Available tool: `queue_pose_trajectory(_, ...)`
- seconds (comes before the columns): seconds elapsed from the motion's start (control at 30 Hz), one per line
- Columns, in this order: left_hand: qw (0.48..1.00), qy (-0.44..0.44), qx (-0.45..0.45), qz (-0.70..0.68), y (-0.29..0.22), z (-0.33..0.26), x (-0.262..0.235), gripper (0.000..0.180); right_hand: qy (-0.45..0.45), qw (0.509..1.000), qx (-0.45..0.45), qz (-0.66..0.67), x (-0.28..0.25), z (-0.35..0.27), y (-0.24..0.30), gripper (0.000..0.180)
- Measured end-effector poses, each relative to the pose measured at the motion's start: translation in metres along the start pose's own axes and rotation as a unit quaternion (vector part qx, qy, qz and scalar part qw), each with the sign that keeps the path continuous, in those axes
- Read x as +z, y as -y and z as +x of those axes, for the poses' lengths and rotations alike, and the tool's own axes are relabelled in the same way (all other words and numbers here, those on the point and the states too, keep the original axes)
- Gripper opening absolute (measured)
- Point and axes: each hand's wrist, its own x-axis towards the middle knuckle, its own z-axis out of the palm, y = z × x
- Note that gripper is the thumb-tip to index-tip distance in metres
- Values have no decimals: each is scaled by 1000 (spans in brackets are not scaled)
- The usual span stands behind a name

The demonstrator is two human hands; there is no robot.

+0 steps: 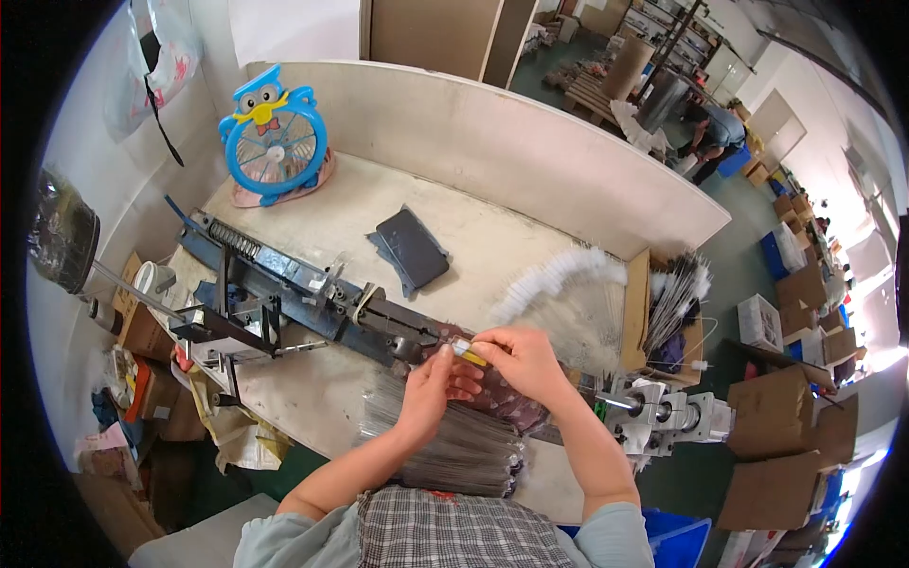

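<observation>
My right hand [519, 360]: pinching a small yellow-and-white piece [470, 353].
My left hand [436, 379]: at its eight o'clock (gripping? I can't tell).

At ten o'clock we see a white wall [213, 57]; at one, a pale partition [530, 142] edges our desk [379, 178]. Shelving [701, 43] stands beyond, toward two; green floor [727, 273] and, farther out, bright light [887, 360] at three.

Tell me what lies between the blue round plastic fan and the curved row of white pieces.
In the head view, a dark, rectangular, phone-like slab lies there, partly over another dark flat thing, on the pale tabletop.
</observation>
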Motion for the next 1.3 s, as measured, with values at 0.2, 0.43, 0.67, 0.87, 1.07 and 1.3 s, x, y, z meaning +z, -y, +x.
queue_pose_trajectory(0.2,992,-60,4,-112,6,0,10,47,-168,950,-180,-192,16,-14,6,21)
queue_pose_trajectory(0.43,982,-59,64,-170,15,2,10,24,-244,914,-221,-238,27,-16,2,29)
queue_pose_trajectory(0.67,979,-68,78,-178,15,3,14,11,-229,900,-269,-255,23,-20,-4,29)
queue_pose_trajectory(0.87,985,-56,57,-151,13,2,15,15,-212,902,-261,-273,12,-28,-9,23)
queue_pose_trajectory(1.07,979,-46,51,-193,10,-1,11,15,-182,911,-253,-271,20,-20,8,24)
queue_pose_trajectory(1.3,979,-17,48,-198,14,1,9,14,-189,912,-256,-259,20,-20,7,24)
